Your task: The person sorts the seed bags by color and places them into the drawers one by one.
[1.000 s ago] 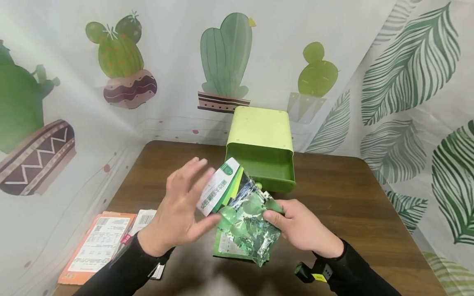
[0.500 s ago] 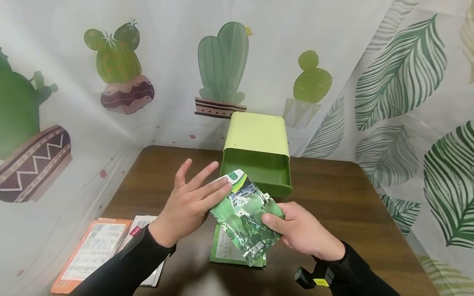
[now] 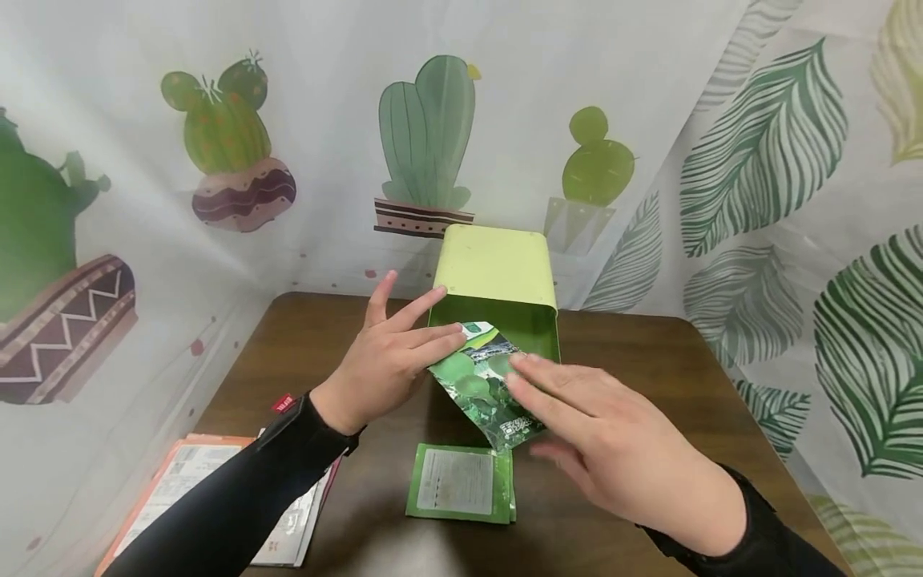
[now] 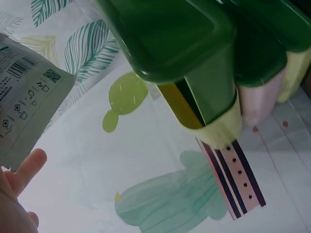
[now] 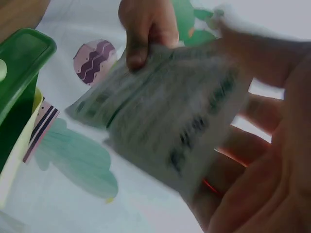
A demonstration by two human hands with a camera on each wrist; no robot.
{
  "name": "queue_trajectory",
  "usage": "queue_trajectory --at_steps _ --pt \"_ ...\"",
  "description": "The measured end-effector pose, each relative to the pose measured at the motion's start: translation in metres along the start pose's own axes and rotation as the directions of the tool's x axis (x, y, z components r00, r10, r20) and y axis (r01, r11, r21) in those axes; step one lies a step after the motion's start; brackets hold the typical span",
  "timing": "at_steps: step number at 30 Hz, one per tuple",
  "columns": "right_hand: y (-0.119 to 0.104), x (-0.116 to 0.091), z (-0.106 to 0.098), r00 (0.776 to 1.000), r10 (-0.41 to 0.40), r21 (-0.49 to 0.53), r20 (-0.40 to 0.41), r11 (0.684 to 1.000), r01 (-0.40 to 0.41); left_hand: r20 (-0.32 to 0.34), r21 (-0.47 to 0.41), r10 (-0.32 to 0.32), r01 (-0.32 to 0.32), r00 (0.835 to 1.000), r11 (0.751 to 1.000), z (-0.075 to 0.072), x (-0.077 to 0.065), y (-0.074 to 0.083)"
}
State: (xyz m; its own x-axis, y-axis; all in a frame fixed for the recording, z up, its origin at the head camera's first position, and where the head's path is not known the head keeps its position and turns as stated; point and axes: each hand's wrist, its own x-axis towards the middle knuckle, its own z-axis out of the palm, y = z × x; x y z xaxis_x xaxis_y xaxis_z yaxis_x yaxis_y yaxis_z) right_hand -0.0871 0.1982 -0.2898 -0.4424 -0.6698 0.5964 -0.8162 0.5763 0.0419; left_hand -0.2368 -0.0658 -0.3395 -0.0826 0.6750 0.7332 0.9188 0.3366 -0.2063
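My left hand (image 3: 392, 353) pinches the upper left corner of a glossy green packet (image 3: 479, 389) printed with leaves, its other fingers spread. In the right wrist view, the left thumb (image 5: 138, 48) presses on the packet's pale printed back. My right hand (image 3: 606, 433) lies along the packet's right side, fingers straight at its front and thumb apart. The packet is tilted in front of a light green box (image 3: 497, 264) whose dark green drawer is pulled out. In the left wrist view, the packet (image 4: 29, 102) shows a barcode and small drawings.
More green packets with a pale label (image 3: 457, 481) lie on the brown table (image 3: 627, 344) near the front. Orange and white packets (image 3: 180, 481) lie at the left, partly under my left sleeve. A cactus-printed curtain (image 3: 324, 120) hangs behind the table.
The left hand has moved in and taken the packet's upper corner. The right hand has loosened its thumb grip and straightened its fingers. The packet has moved up towards the drawer.
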Motion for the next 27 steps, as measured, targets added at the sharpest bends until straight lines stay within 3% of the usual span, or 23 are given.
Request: queue_trajectory --at_steps 3,7,11,13,15,17,19,23,27 --pt "0.001 0.010 0.000 0.998 -0.067 -0.069 0.022 0.995 0.068 0.009 -0.052 0.003 -0.003 1.000 0.999 0.003 0.002 -0.004" --pt "0.003 0.022 -0.003 0.995 -0.094 -0.138 0.019 0.986 0.096 0.032 -0.114 0.030 -0.027 0.999 0.993 0.006 0.004 -0.011" --pt "0.003 0.032 -0.013 0.994 -0.109 -0.194 -0.010 0.975 0.105 0.111 -0.181 0.060 -0.040 0.992 0.983 0.007 0.009 -0.024" --pt "0.004 0.037 -0.019 0.994 -0.104 -0.207 -0.030 0.974 0.096 0.178 -0.200 0.042 -0.006 0.983 0.980 0.007 0.010 -0.033" --pt "0.006 0.041 -0.025 0.995 -0.088 -0.218 -0.046 0.973 0.076 0.260 -0.203 -0.023 0.078 0.965 0.976 0.006 0.010 -0.044" --pt "0.009 0.045 -0.029 0.996 -0.063 -0.234 -0.056 0.971 0.048 0.343 -0.165 -0.118 0.184 0.932 0.969 0.005 0.008 -0.056" --pt "0.012 0.049 -0.032 0.998 -0.037 -0.254 -0.056 0.967 0.022 0.413 -0.119 -0.223 0.295 0.883 0.948 0.005 0.006 -0.068" --pt "0.020 0.055 -0.028 0.999 0.009 -0.286 -0.052 0.958 -0.023 0.506 -0.079 -0.383 0.484 0.773 0.872 0.013 -0.003 -0.090" --pt "0.033 0.057 -0.010 0.997 0.077 -0.315 0.020 0.947 -0.066 0.556 -0.096 -0.466 0.610 0.688 0.787 0.021 -0.015 -0.104"
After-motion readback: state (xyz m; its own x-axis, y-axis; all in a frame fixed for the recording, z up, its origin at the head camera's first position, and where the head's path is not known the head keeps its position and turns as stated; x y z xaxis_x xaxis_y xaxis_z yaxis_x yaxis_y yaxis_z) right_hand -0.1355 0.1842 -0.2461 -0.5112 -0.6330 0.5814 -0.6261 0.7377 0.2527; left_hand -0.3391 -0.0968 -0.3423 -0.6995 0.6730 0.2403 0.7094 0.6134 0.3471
